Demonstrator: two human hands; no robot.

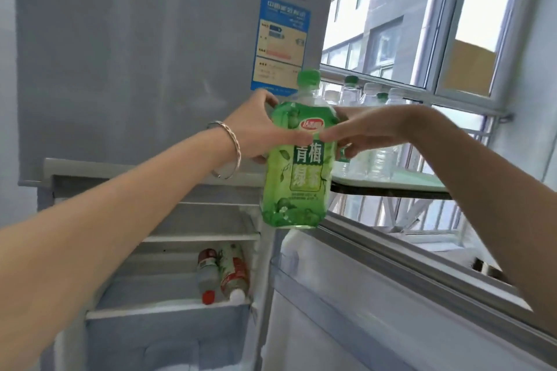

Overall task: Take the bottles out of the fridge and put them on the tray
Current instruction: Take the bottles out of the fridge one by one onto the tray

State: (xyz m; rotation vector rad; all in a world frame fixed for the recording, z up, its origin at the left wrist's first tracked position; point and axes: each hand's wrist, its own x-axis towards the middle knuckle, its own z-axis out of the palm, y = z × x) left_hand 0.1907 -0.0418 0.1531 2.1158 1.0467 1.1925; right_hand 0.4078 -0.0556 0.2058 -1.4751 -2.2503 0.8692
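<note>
Off tray (407, 182) left edge | left grip (257, 135), right grip (366, 133) clasping green bottle (298, 172) | risk: toppling seemingly crowded clear bottles (369, 93).

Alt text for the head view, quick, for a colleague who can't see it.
The left hand and right hand both grip a green bottle, upright in the air, between the open fridge and a tray of clear bottles by the window. Two bottles lie inside the fridge.

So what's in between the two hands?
A big green bottle. The left hand and the right hand each grip one side of it, up in front of the fridge. The head view shows it.
</note>
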